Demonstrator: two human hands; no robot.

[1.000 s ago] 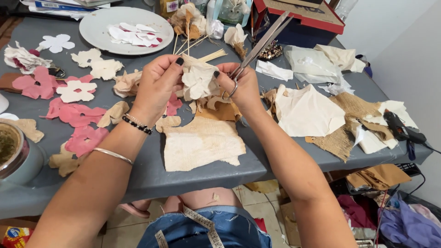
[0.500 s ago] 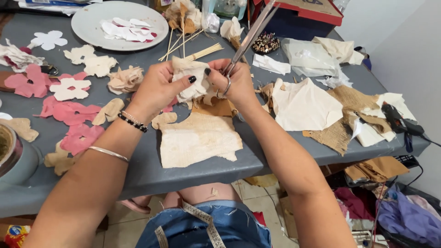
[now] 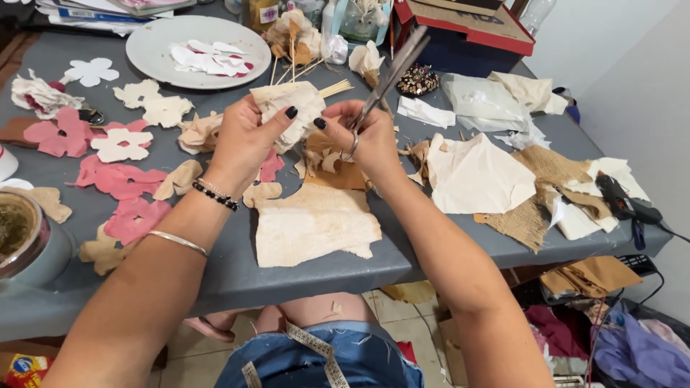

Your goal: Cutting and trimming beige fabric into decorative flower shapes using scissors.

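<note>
I see left hand [image 3: 244, 140] pinching cream fabric piece [image 3: 291, 108]; right hand [image 3: 366, 140] closed around scissors [image 3: 384, 79] over grey table [image 3: 230, 276]

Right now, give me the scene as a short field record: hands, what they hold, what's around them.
left hand: pinches a cream fabric piece, raised above the table
right hand: fingers through the handles of scissors, blades pointing up and away
under hands: large cream fabric sheet
left of hands: pink flower cutouts
far side: white plate with cut petals
surface: grey table
</note>
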